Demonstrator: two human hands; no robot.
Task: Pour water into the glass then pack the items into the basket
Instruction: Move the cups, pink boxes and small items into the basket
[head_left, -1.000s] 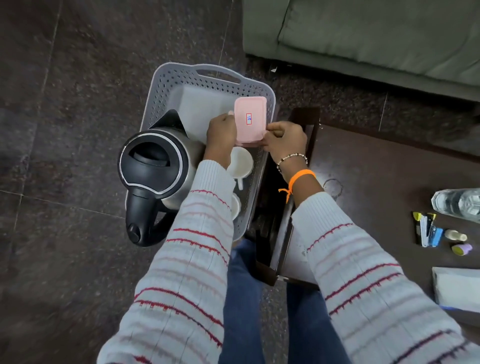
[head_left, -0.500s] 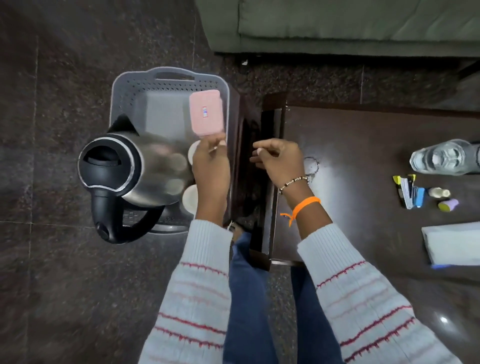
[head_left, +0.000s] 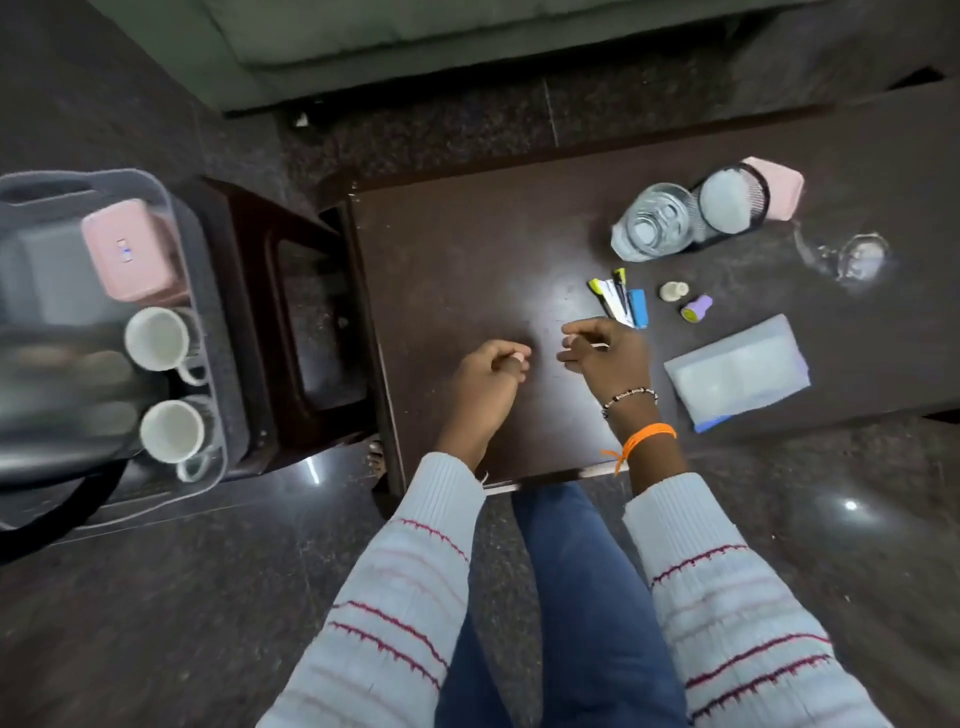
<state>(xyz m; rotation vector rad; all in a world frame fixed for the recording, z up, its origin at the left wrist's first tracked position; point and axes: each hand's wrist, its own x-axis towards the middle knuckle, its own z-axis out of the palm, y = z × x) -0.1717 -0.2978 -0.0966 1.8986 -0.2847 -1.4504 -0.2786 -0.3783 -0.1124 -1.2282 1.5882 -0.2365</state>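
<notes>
Dark worktop (head_left: 467, 249) filling the middle of the view, with the grey basket (head_left: 208, 312) at far left on a lower stand, well apart from the remaining items. In the basket already: a black kettle (head_left: 62, 384), blurred, a pink box (head_left: 130, 254) and two white cups (head_left: 156, 338). Packing judged partly done. Left on the worktop: a flat bluish pouch (head_left: 737, 369), a mesh holder (head_left: 732, 200) with something pink behind it, a glass (head_left: 652, 223) just beside it that appears to hold water, so pouring probably finished, then a cluster of small stationery (head_left: 621, 299) and two tiny caps (head_left: 685, 300). Both hands over bare worktop: left hand (head_left: 488, 374) loosely curled, holding nothing; right hand (head_left: 605, 353) near the stationery, fingers relaxed, a thin pale thing at them, cannot tell whether pinched.
</notes>
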